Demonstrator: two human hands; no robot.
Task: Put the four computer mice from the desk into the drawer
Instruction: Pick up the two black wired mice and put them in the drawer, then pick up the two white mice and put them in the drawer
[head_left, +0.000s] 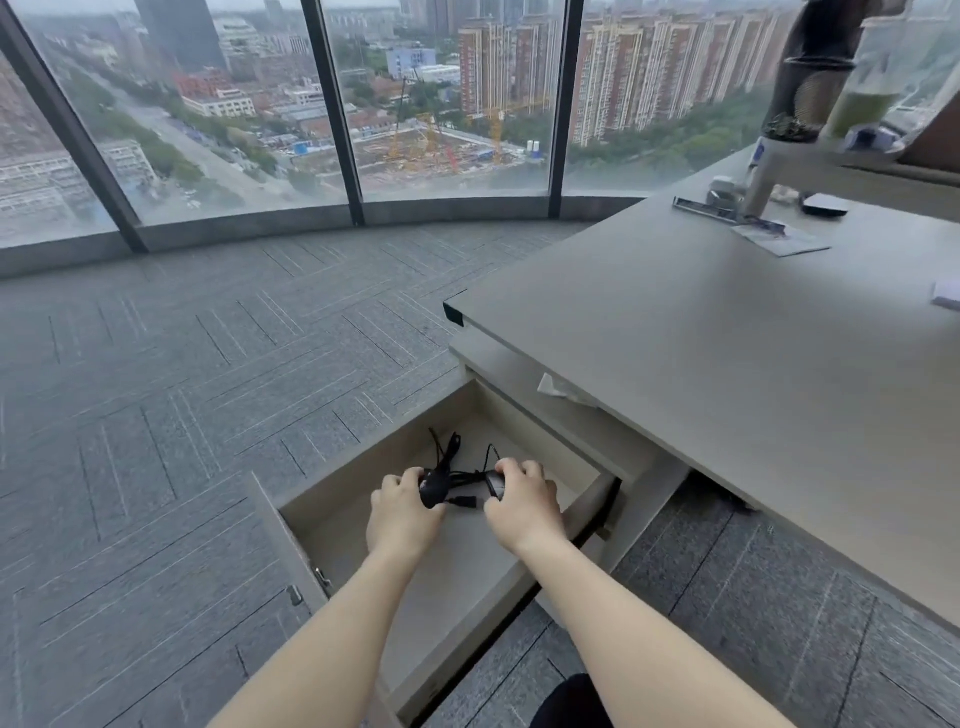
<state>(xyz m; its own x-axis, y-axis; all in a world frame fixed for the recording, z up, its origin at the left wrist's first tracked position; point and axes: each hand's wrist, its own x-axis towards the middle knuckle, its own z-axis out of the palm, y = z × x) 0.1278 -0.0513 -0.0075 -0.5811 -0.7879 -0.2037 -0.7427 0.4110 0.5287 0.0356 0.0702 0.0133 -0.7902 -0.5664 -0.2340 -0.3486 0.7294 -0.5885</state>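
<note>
An open beige drawer (363, 488) juts out below the desk (701, 374) at the bottom centre. Both my hands reach down into it. My left hand (402, 506) is closed over a black mouse (432, 488). My right hand (522, 506) grips a dark mouse with a grey part (494, 486). Black cables (447, 452) trail from the mice towards the drawer's back, and a USB plug (464, 502) lies between my hands. Much of each mouse is hidden by my fingers. I see no other mice on the desk.
The desk top carries papers (779, 236), a dark flat object (825, 204), a white stand leg (763, 176) and a white sheet (948, 293) at the right edge. Grey carpet (182, 389) spreads left of the drawer. Floor-to-ceiling windows (452, 104) run along the far side.
</note>
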